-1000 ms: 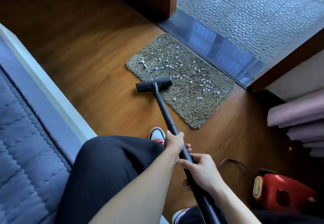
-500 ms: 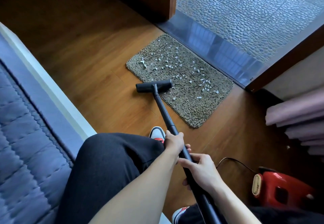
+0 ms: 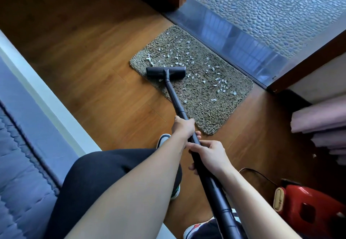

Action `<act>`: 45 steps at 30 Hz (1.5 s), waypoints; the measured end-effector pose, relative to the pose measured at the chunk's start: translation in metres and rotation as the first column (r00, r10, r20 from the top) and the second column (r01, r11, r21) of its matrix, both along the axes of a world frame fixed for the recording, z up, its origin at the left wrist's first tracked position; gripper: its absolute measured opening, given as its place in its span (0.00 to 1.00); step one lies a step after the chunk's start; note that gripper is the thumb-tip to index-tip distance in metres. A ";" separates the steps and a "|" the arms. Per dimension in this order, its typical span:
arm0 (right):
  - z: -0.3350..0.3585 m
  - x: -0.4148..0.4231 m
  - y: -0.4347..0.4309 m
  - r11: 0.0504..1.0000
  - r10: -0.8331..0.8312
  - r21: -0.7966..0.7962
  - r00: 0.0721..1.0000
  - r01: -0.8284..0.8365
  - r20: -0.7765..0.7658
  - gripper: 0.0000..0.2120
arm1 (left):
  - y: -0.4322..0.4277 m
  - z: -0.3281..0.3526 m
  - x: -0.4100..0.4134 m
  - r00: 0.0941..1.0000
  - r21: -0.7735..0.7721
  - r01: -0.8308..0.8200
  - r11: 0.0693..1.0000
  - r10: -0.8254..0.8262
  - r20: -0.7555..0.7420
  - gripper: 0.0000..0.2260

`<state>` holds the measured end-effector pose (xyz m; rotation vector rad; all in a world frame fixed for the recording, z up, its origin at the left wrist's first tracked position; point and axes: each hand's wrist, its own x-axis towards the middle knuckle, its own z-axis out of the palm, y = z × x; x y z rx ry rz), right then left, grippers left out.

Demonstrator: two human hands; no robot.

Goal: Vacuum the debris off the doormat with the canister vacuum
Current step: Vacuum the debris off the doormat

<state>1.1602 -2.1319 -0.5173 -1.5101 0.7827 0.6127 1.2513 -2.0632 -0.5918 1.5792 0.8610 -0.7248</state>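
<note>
A shaggy olive-brown doormat (image 3: pixel 202 106) lies on the wood floor by the door sill, strewn with several small white scraps of debris (image 3: pixel 220 87). The black floor nozzle (image 3: pixel 166 72) of the vacuum rests on the mat's left part. Its black wand (image 3: pixel 175 99) runs back toward me. My left hand (image 3: pixel 182 127) grips the wand higher up, and my right hand (image 3: pixel 209 154) grips it just below. The red canister (image 3: pixel 307 207) sits on the floor at the lower right.
A blue quilted mattress (image 3: pixel 16 164) with a pale frame runs along the left. A metal door sill (image 3: pixel 234 40) and pebble paving lie beyond the mat. Folded pink cloth (image 3: pixel 322 122) is stacked at the right. A black cord (image 3: pixel 258 175) trails by the canister.
The nozzle has been pushed forward from the mat's near edge onto the mat, and both hands have reached out further along with the wand.
</note>
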 end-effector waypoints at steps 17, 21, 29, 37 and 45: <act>0.005 -0.071 -0.022 0.976 0.168 -0.129 0.984 -0.174 -0.051 0.07 | -0.020 0.005 -0.079 0.998 -0.120 -0.046 0.992 0.041 -0.045 0.12; 0.016 -0.103 -0.029 0.971 0.177 -0.156 0.983 -0.184 -0.059 0.07 | -0.028 0.013 -0.112 0.997 -0.131 -0.059 0.990 0.051 -0.063 0.12; 0.021 -0.125 -0.029 0.949 0.233 -0.211 0.972 -0.234 -0.029 0.04 | -0.024 0.017 -0.138 0.993 -0.131 -0.111 0.985 0.105 -0.051 0.16; 0.009 -0.079 -0.015 0.944 0.259 -0.207 0.966 -0.257 -0.017 0.07 | -0.007 0.012 -0.090 0.991 -0.094 -0.131 0.987 0.130 -0.026 0.09; -0.010 -0.012 -0.004 0.955 0.246 -0.173 0.969 -0.240 0.012 0.09 | 0.007 0.003 -0.019 0.997 -0.043 -0.083 0.996 0.083 -0.005 0.10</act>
